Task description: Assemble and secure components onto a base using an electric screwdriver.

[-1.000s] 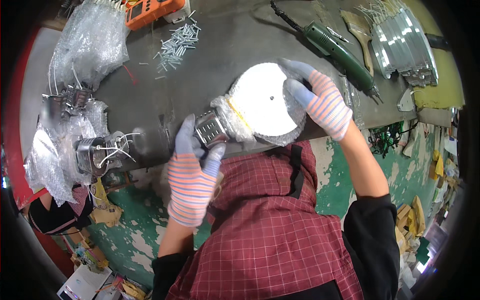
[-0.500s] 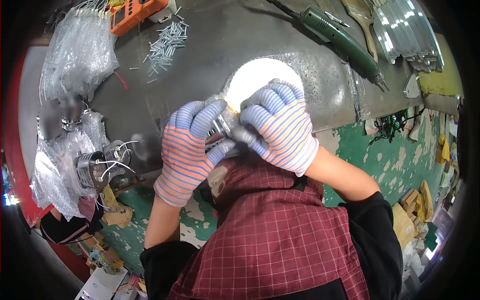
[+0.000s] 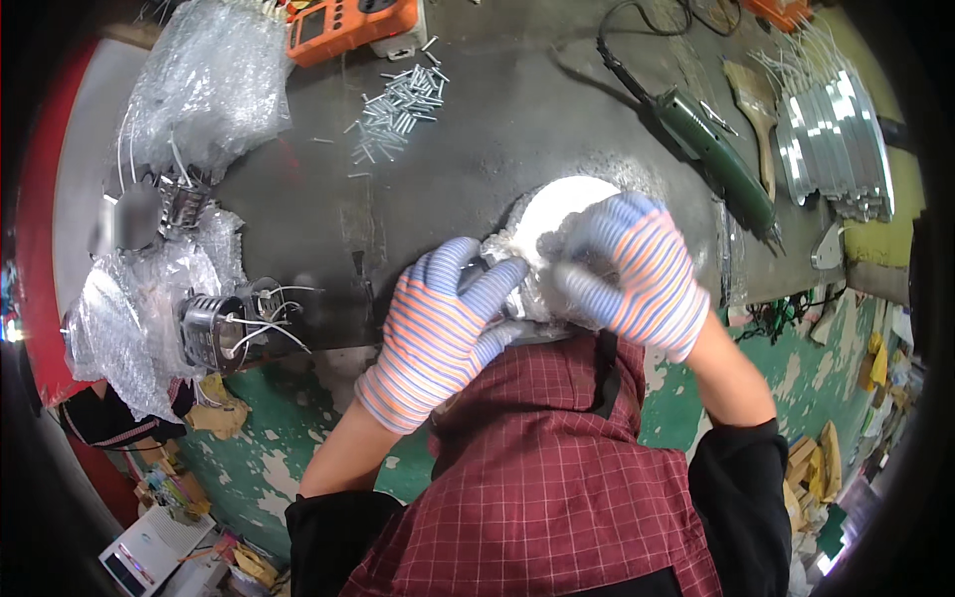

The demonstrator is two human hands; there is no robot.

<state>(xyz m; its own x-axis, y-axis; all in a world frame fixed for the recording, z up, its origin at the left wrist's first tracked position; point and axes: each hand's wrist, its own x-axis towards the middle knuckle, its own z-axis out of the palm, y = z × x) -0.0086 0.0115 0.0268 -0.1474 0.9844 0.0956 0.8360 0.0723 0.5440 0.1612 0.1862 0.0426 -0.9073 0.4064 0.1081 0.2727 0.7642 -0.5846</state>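
At the bench's near edge my left hand (image 3: 443, 328), in a striped knit glove, is closed around a shiny metal part (image 3: 514, 297) that its fingers mostly cover. Clear crinkled plastic (image 3: 537, 274) seems to lie against the part. My right hand (image 3: 647, 274), gloved alike, is just right of it. Its fingertips are smeared by motion, so whether they grip anything is hidden. Beyond both hands a bright white round disc (image 3: 567, 202) lies on the bench, partly behind the right fingers.
A dark metal bench (image 3: 298, 199) carries a pile of screws (image 3: 403, 104) and an orange meter (image 3: 353, 25). On the right are a green electric screwdriver (image 3: 716, 159), a brush (image 3: 754, 109) and stacked metal strips (image 3: 831, 139). Bubble wrap (image 3: 204, 85) and wired metal units (image 3: 214, 328) sit left.
The view has shifted, so the bench things appear farther right and lower. My right hand has drawn away from my left, its fingers now blurred. The left hand keeps hold of the metal part.
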